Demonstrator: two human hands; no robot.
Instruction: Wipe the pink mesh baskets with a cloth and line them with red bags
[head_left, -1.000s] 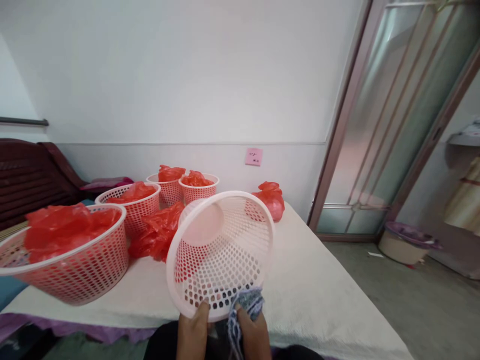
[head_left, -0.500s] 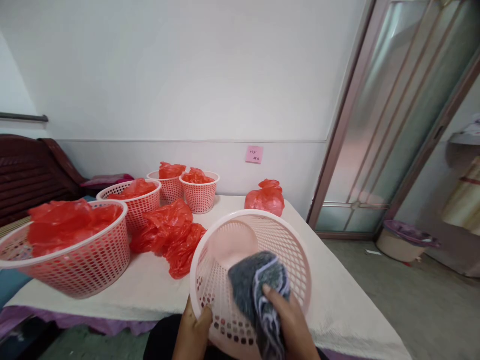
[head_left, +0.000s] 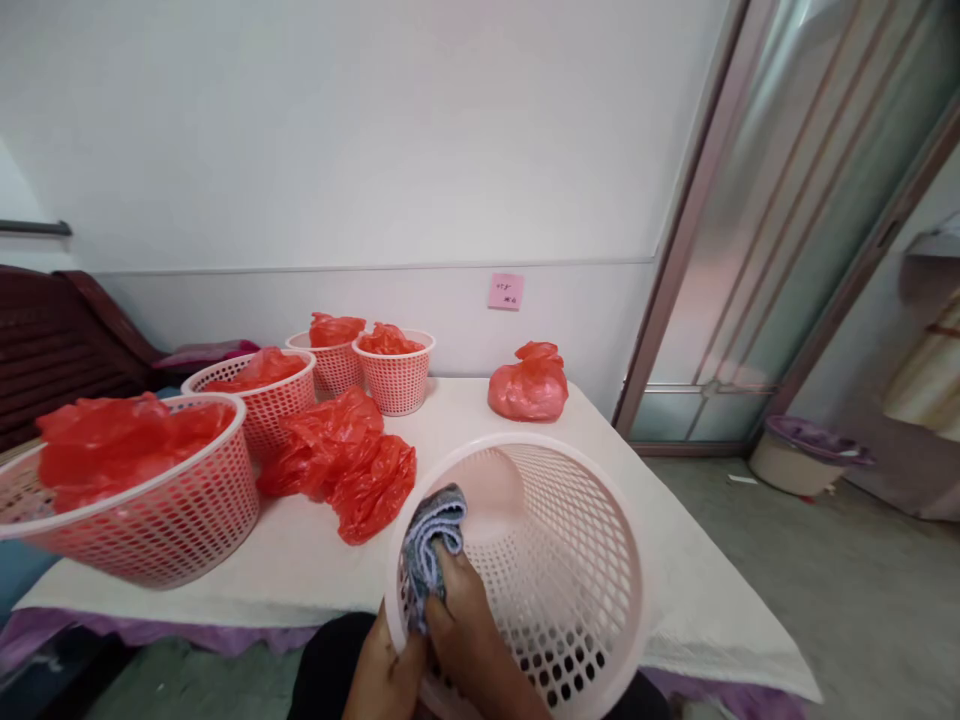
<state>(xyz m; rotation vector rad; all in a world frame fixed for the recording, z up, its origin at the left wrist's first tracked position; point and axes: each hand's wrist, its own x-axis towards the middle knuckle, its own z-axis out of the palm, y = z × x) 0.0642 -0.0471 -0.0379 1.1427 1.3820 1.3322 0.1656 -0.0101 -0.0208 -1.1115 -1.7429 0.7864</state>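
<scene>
A pale pink plastic basket (head_left: 577,530) with a lattice wall lies tilted at the table's near edge, its mouth facing me. My left hand (head_left: 386,660) is closed on the basket's rim at the lower left. Inside the basket, my right hand (head_left: 469,610) grips a folded grey-blue cloth (head_left: 435,525) with pale stripes and presses it against the left inner wall, close to the rim. Part of the cloth is hidden under my fingers.
Several pink baskets, one of them a large basket (head_left: 187,490), hold red plastic bags on the left. Crumpled red bags (head_left: 337,450) lie beside them on the white-covered table (head_left: 712,600). A tied red bag (head_left: 529,385) sits at the back. A bin (head_left: 806,455) stands right on the floor.
My right hand has moved the cloth from the middle of the basket to its left inner wall, near my left hand. The basket has shifted slightly right.
</scene>
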